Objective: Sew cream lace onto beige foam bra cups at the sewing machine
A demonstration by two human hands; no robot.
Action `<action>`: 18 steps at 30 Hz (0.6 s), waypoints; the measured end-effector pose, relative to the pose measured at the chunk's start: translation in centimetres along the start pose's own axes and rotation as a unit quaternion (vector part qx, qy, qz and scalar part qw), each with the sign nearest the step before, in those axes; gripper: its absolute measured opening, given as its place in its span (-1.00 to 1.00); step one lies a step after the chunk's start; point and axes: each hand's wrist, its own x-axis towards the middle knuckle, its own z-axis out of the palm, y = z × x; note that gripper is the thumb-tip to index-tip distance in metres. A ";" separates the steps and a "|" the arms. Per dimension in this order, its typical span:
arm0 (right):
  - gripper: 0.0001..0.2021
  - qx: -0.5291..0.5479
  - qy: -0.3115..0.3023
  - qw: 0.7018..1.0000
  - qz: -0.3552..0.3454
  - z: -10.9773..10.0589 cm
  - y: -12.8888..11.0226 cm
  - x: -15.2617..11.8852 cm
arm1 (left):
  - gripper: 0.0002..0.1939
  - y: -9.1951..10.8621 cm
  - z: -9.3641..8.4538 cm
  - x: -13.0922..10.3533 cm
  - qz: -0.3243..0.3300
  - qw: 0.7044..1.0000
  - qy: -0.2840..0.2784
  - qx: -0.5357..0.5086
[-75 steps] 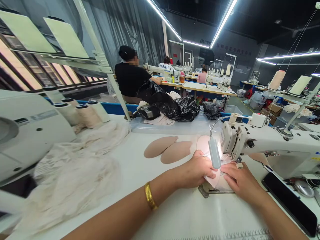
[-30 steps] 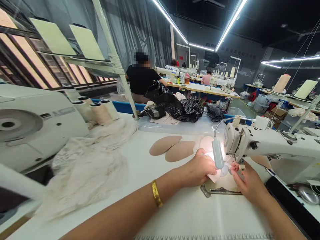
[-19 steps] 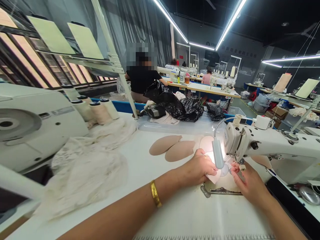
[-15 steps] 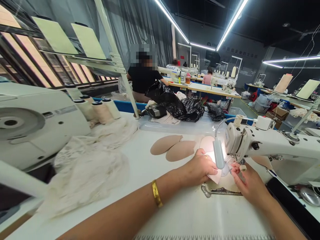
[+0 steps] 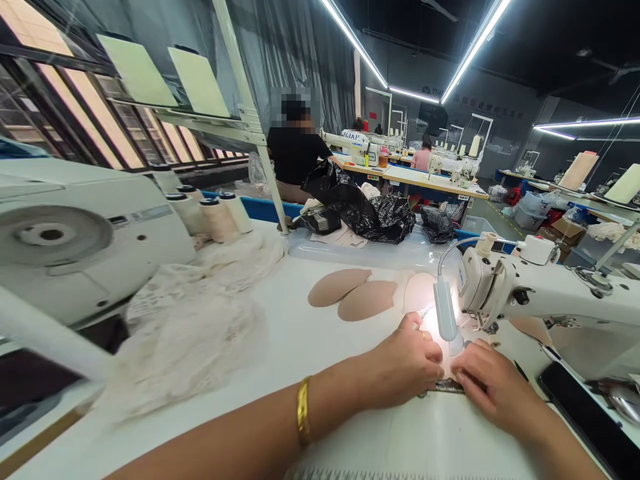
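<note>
My left hand [image 5: 411, 360], with a gold bracelet at the wrist, is closed on a pale pink fabric piece [image 5: 449, 365] left of the needle area. Fingers curled, my right hand [image 5: 487, 375] pinches the same piece at its right edge, close beside the left fingertips. Both hands are at the front of the sewing machine [image 5: 483, 283], below its needle area. A small lit lamp [image 5: 445, 310] hangs over the fabric, and its glare washes out part of it. Beyond my left hand lie two beige oval pads [image 5: 367, 301] and a paler rounded piece [image 5: 419, 288].
Crumpled cream lace fabric [image 5: 190, 333] covers the left of the table, beside thread cones [image 5: 220, 219] and another machine [image 5: 75, 233]. A black phone [image 5: 585, 413] lies at right. Black plastic bags [image 5: 370, 210] sit behind the table, near a seated person [image 5: 300, 153].
Both hands have moved nearer the table's front edge and closer together, drawing the pink fabric toward me. My right fingers have left the needle area. The view has shifted slightly.
</note>
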 end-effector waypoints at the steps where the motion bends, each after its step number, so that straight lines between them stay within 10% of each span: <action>1: -0.80 -0.004 -0.002 1.000 0.003 0.1 -0.1 0.0 | -0.82 0.0 0.3 0.0 -0.002 1.000 -0.003 0.005; 18: -0.75 -0.067 0.056 0.995 0.055 1.6 0.9 1.0 | -0.79 -2.5 0.3 1.9 -0.073 0.997 -0.026 0.026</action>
